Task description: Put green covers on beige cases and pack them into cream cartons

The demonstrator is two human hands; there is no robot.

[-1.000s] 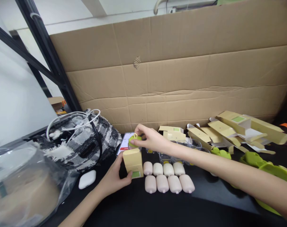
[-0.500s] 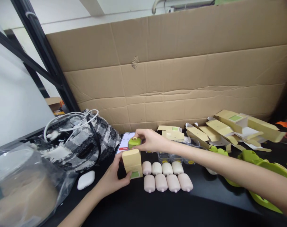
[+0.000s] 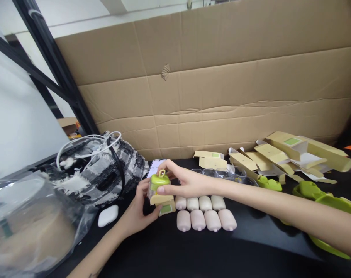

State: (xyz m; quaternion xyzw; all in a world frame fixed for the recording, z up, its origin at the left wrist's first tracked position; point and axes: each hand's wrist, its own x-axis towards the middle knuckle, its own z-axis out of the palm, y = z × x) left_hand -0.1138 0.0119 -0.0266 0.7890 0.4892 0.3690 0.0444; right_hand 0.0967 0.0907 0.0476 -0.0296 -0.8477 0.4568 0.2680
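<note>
My left hand (image 3: 134,216) grips a small tan carton (image 3: 171,206) with a green label, thumb on its near side. Just over the carton's top, my right hand (image 3: 181,180) pinches a small clear container with a green lid (image 3: 160,179) and a ring on top. The container's lower part is partly hidden by the carton and fingers. Right of the carton, several rounded pale pink and cream pieces (image 3: 198,220) sit in two rows on the black tabletop (image 3: 198,255). Behind my hands a phone (image 3: 155,166) is partly covered.
Flattened tan cartons (image 3: 275,154) pile up at the back right, near clear cups (image 3: 224,172) and green pieces (image 3: 334,206). On the left are a white earbud case (image 3: 108,216), a frayed black-and-white bag (image 3: 105,170) and a plastic-wrapped container (image 3: 33,231). A cardboard sheet (image 3: 216,85) stands behind.
The green-lidded container has moved slightly left and towards me, its clear body and ring now showing more. The carton's label face appears more tilted. The view has shifted slightly.
</note>
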